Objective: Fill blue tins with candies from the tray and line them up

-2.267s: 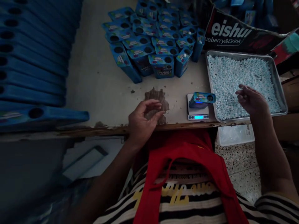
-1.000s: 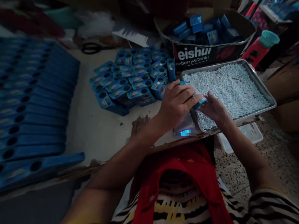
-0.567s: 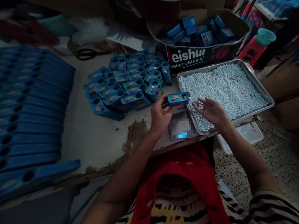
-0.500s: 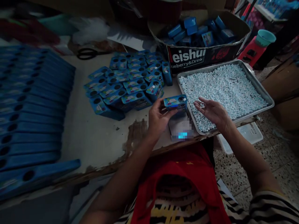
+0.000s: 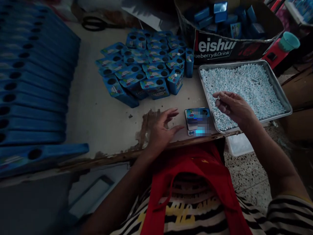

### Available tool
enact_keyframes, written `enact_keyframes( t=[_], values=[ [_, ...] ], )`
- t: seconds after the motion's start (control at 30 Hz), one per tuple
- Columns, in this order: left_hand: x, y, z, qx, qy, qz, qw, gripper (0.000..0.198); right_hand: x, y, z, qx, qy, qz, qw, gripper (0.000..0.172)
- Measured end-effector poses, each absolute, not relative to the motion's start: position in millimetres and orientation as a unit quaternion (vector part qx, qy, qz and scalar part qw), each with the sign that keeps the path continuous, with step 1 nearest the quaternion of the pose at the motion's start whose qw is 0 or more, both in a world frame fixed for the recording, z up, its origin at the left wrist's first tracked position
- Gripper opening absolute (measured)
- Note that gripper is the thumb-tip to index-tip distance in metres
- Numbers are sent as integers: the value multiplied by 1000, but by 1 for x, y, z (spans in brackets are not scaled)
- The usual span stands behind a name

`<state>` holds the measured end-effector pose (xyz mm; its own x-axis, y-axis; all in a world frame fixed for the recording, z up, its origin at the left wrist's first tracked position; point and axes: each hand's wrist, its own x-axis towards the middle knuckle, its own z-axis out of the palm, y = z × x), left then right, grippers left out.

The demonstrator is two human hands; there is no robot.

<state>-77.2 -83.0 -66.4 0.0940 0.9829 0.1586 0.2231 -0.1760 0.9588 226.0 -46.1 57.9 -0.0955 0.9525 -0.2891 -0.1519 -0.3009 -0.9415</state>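
Observation:
A blue printed candy box rests on a small digital scale with a lit cyan display, partly blurred out. My left hand is just left of the scale, fingers apart and curved, holding nothing and not touching the box. Over the left side of a metal tray, my right hand is closed, with a small whitish candy pinched at its fingertips. Whether more lie in the palm is hidden. Pale blue and white candies cover the tray's bottom.
Several blue boxes with round holes on top stand in a cluster behind my left hand. Long rows of blue boxes fill the left. A carton holds more blue boxes. Scissors lie at the back. The table edge is worn.
My left hand has let go of the blue box, which now sits on the scale, and has drawn back left. My right hand has turned from palm-up and open to a pinch.

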Motion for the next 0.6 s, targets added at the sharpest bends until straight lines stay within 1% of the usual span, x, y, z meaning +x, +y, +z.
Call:
enact_keyframes(
  t=[0.07, 0.13, 0.23, 0.3, 0.33, 0.47, 0.6],
  values=[
    [-99, -87, -65, 602, 518, 465, 392, 61, 228, -48, 61, -532, -377, 624, 431, 39],
    [-116, -90, -64, 592, 533, 473, 378, 56, 230, -49, 62, -548, -351, 623, 435, 36],
    [-128, -91, -63, 585, 534, 486, 369, 53, 230, -51, 67, -563, -323, 621, 439, 27],
    [-128, -91, -62, 588, 526, 495, 364, 51, 228, -52, 74, -572, -329, 618, 427, 19],
    [-128, -90, -62, 592, 521, 499, 359, 51, 227, -54, 78, -576, -341, 615, 417, 17],
    [-124, -90, -62, 612, 510, 496, 347, 53, 222, -59, 95, -595, -425, 569, 377, 23],
    [-125, -90, -63, 610, 502, 493, 364, 50, 213, -61, 104, -602, -499, 525, 337, 25]
  ],
)
